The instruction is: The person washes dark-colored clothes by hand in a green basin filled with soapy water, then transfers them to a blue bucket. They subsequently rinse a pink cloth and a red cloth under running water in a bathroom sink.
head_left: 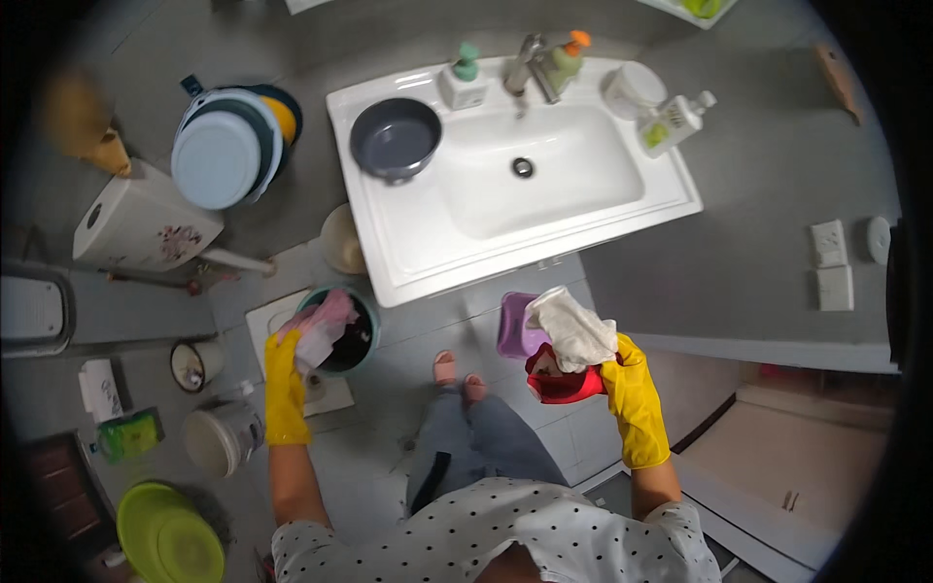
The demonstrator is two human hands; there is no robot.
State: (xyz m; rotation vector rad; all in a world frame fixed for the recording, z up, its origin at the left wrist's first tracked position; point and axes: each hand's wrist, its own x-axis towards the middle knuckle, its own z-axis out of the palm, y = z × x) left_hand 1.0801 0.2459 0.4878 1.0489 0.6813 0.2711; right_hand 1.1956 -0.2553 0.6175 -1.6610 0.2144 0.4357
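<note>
My left hand, in a yellow rubber glove, is closed on a thin pink and whitish cloth. That cloth hangs over a teal bucket with dark contents, standing on the floor at the left. At the right, my right hand, in a matching glove, grips a crumpled white cloth together with a red item below it. I cannot tell whether the red item is fabric or a container. A purple plastic basin shows partly behind the white cloth.
Ahead is a white sink with a dark grey basin, a faucet and several bottles. Nested basins hang at the left wall. A white bucket and a green basin stand lower left.
</note>
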